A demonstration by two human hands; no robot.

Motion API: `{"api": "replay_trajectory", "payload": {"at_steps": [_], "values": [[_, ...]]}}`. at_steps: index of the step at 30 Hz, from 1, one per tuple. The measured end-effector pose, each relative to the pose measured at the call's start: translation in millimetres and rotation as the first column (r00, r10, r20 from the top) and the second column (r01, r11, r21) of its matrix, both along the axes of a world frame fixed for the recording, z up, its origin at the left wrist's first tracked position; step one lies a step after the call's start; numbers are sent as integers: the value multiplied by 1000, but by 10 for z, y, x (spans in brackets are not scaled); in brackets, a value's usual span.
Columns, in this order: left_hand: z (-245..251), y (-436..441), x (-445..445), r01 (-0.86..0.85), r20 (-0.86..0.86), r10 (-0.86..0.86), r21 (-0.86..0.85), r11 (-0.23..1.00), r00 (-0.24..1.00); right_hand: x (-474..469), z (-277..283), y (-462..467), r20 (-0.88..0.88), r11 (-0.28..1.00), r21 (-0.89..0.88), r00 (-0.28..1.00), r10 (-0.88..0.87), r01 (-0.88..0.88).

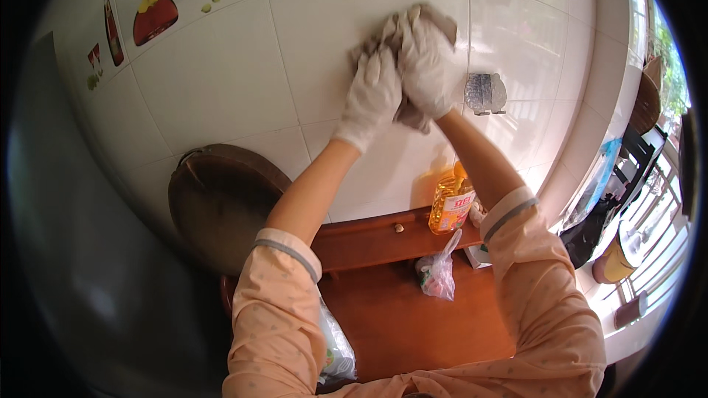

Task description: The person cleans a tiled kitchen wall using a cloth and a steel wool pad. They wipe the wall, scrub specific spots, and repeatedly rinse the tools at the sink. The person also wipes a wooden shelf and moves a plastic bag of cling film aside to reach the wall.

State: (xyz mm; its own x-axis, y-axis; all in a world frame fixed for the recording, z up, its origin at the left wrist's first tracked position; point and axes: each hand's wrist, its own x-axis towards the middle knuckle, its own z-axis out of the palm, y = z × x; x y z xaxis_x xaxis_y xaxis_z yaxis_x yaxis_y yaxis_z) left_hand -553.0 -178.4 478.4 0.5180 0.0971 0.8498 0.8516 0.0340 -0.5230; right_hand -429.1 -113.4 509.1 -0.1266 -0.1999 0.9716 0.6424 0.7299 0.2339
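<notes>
Both my hands wear whitish gloves and are raised to a white tiled wall [210,77]. My left hand [371,98] presses a crumpled grey-brown cloth [413,116] against the tiles. Beside it and slightly higher, my right hand [427,63] holds the same cloth, whose edges stick out above and below the gloves. Parts of the cloth are hidden under my fingers. Just right of my right hand, a grey metallic plate with small hooks [485,94] is fixed to the wall.
Below stands a reddish-brown wooden table [420,331] with a raised shelf [359,246]. It carries a bottle of yellow liquid [451,207] and a tied plastic bag [438,276]. A large round brown pan-like vessel [227,210] leans at left. A barred window [658,177] is at right.
</notes>
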Motion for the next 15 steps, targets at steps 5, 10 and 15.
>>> {"api": "replay_trajectory", "payload": {"at_steps": [5, 10, 15], "values": [[-762, -159, -395, -17, -167, 35, 110, 994, 985, -127, -868, -330, 9, 995, -62, 997, -80, 81], [-468, -158, -554, 5, -269, -23, -66, 998, 963, -118, -690, -241, 51, 983, -124, 990, -131, 136], [483, -264, -682, -55, -458, 70, 46, 997, 886, -267, 66, -180, -126, 989, -127, 988, -87, 71]]}}
